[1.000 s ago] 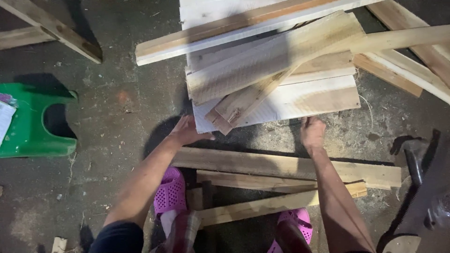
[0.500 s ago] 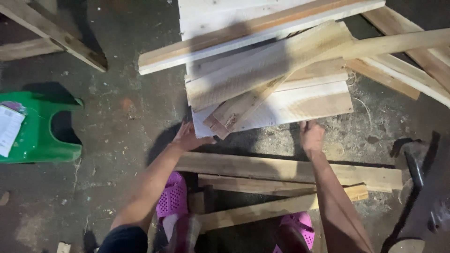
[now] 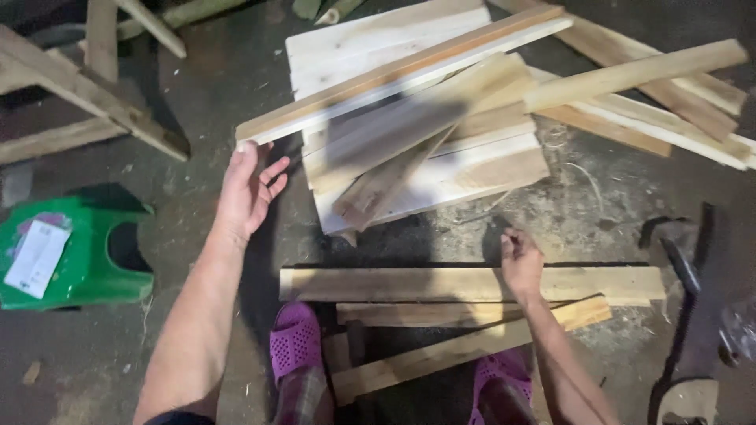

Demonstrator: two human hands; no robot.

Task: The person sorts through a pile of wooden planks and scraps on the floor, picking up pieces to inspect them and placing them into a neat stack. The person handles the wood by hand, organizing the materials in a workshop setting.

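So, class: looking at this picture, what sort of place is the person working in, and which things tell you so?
Probably a rough woodworking spot. Sawn planks lie piled on a bare, stained concrete floor, a wooden trestle stands nearby, and the left hand touches the end of a long batten.

Pale rough-sawn wooden planks (image 3: pixel 425 142), matt dusty concrete floor (image 3: pixel 197 102), glossy green plastic stool (image 3: pixel 79 260), perhaps rubbery purple clogs (image 3: pixel 295 342)

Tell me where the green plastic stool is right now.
In the head view the green plastic stool sits on the floor at the far left, below the wooden frame and left of the left hand.
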